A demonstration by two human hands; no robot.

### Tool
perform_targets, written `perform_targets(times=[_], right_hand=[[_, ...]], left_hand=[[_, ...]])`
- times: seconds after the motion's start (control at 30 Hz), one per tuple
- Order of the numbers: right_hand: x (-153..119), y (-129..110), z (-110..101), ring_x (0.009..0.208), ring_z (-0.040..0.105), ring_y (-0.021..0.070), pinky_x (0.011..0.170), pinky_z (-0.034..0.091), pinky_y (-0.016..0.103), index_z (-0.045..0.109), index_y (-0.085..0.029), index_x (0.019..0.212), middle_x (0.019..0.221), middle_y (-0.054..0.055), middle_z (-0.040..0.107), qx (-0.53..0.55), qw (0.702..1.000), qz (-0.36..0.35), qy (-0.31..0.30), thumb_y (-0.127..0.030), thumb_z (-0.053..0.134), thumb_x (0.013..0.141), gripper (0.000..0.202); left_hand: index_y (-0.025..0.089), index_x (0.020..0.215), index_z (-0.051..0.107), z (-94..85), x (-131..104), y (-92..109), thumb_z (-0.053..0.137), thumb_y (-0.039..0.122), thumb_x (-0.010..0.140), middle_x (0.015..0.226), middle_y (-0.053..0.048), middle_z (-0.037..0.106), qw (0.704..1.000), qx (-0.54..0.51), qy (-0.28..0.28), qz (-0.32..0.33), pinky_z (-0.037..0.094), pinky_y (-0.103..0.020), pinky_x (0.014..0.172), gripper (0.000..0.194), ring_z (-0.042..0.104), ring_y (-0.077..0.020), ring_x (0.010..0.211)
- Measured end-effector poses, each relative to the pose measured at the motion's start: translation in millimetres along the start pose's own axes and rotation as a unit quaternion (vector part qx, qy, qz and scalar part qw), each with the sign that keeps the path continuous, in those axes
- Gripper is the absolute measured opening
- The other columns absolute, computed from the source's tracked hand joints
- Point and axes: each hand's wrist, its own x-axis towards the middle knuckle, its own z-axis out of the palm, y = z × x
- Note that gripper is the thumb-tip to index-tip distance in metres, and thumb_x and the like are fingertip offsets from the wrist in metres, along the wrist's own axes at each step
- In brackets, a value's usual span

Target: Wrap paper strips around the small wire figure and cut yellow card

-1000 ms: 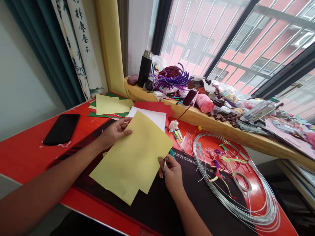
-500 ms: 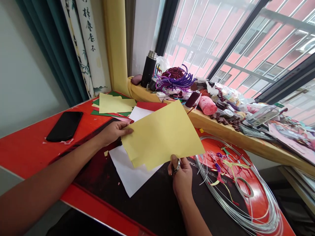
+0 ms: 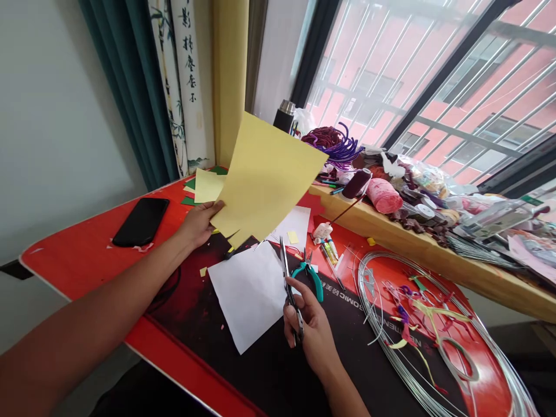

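Observation:
My left hand (image 3: 202,223) pinches the lower left edge of a yellow sheet of paper (image 3: 269,179), which stands tilted up above the table. Strips are cut into the sheet's lower edge. A pair of scissors (image 3: 284,266) is in my right hand (image 3: 310,324), fingers through the handles and blades pointing up and away. The scissors are apart from the yellow sheet. Below them a white sheet of paper (image 3: 247,295) lies on the black mat (image 3: 260,376). Teal-handled pliers (image 3: 319,284) rest just beyond my right hand.
A black phone (image 3: 141,222) lies on the red table at left. At right is a large coil of wire (image 3: 391,359) with a tape roll (image 3: 473,370) inside it. Thread spools, cords and bags crowd the window ledge (image 3: 434,255). Small yellow scraps (image 3: 203,271) dot the mat.
The yellow sheet has been lifted and turned upright in my left hand. My right hand has let go of its corner and moved down, the scissors now showing. The view has shifted.

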Motion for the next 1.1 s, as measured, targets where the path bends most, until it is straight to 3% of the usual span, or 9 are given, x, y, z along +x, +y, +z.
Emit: perform_targets(times=[0.13, 0.33, 0.67, 1.1], right_hand=[[-2, -1, 0, 0.045, 0.047, 0.0082, 0.044, 0.037, 0.023, 0.056, -0.026, 0.152, 0.076, -0.007, 0.047, 0.011, 0.998, 0.014, -0.054, -0.071, 0.079, 0.088, 0.081], [-5, -8, -2, 0.044, 0.044, 0.0064, 0.044, 0.032, 0.022, 0.058, -0.026, 0.15, 0.079, -0.005, 0.056, 0.018, 0.991, 0.039, -0.129, -0.072, 0.083, 0.084, 0.083], [-11, -12, -2, 0.045, 0.042, 0.0063, 0.045, 0.031, 0.022, 0.06, -0.025, 0.151, 0.079, -0.004, 0.06, 0.005, 0.977, 0.091, -0.194, -0.068, 0.09, 0.078, 0.09], [-11, -14, 1, 0.046, 0.044, 0.0065, 0.046, 0.031, 0.022, 0.06, -0.026, 0.151, 0.079, -0.004, 0.059, 0.02, 0.98, 0.068, -0.184, -0.069, 0.087, 0.081, 0.086]], left_hand=[[0.014, 0.095, 0.076, -6.0, 7, 1, 0.095, 0.036, 0.072, 0.086, -0.01, 0.081, 1.0, -0.004, 0.006, 0.011, 0.062, -0.031, 0.064, 0.037, 0.077, -0.0227, 0.074], [0.013, 0.088, 0.076, -13.1, 13, 4, 0.101, 0.034, 0.064, 0.065, -0.003, 0.07, 1.0, 0.017, -0.015, 0.007, 0.049, -0.026, 0.044, 0.041, 0.061, -0.014, 0.048], [0.016, 0.093, 0.079, -18.4, 17, 4, 0.103, 0.029, 0.06, 0.075, -0.009, 0.077, 0.998, 0.04, -0.038, -0.016, 0.059, -0.032, 0.054, 0.043, 0.075, -0.0246, 0.065], [0.011, 0.09, 0.08, -19.0, 15, 4, 0.103, 0.031, 0.062, 0.088, -0.015, 0.082, 0.994, 0.069, -0.071, -0.045, 0.063, -0.031, 0.059, 0.041, 0.077, -0.0236, 0.07]])
